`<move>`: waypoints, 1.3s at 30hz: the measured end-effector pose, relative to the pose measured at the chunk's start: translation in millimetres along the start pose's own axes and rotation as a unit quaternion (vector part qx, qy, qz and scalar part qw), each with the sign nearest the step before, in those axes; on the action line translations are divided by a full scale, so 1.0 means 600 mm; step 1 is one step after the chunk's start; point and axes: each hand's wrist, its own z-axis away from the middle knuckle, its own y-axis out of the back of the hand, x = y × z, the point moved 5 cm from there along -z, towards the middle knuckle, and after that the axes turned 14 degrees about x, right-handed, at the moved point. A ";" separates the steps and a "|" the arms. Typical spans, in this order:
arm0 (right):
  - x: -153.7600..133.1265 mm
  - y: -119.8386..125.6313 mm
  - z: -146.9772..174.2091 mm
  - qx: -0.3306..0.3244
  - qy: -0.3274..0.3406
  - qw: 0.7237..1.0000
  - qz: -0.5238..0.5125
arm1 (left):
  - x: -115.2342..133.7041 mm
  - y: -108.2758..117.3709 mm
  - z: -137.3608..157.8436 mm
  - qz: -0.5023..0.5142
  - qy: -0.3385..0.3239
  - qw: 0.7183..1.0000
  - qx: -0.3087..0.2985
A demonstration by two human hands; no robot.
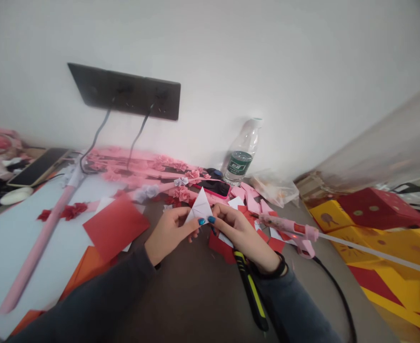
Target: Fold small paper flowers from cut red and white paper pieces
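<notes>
A small piece of white paper (200,209), folded into a triangle with its point up, is held between my two hands over the table. My left hand (172,230) pinches its lower left side, the thumb lying across the front. At the lower right corner my right hand (236,232) grips it between thumb and fingers. Both thumbs nearly meet at the bottom edge. Beneath my right wrist lies a black and yellow utility knife (250,290). Red and white paper pieces (224,245) are scattered under my right hand.
A pink glue gun (288,228) with a long stick and black cord lies to the right. Behind stands a water bottle (240,157). Pink paper flowers (167,163) line the wall. Red square paper (115,225) and a pink tube (42,252) are left; yellow boxes (367,243) stand right.
</notes>
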 end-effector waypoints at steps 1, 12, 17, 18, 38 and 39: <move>0.001 0.000 0.000 -0.002 0.000 1.000 -0.002 | -0.001 0.000 0.000 -0.003 0.001 1.000 0.000; 0.001 0.003 0.000 -0.020 -0.012 1.000 0.000 | -0.005 -0.002 0.002 -0.033 0.019 0.999 -0.032; 0.002 0.007 -0.002 -0.006 -0.028 0.999 -0.022 | -0.003 -0.011 0.005 -0.006 0.041 0.997 -0.064; 0.002 0.008 -0.002 0.000 -0.028 0.999 -0.023 | -0.003 -0.012 0.005 -0.003 0.042 0.997 -0.069; -0.015 0.001 0.006 -0.044 0.000 0.999 0.012 | 0.008 -0.001 -0.002 -0.027 -0.042 0.998 -0.039; -0.015 0.002 0.005 -0.037 -0.002 0.999 0.014 | 0.009 0.002 -0.004 -0.025 -0.047 0.998 -0.026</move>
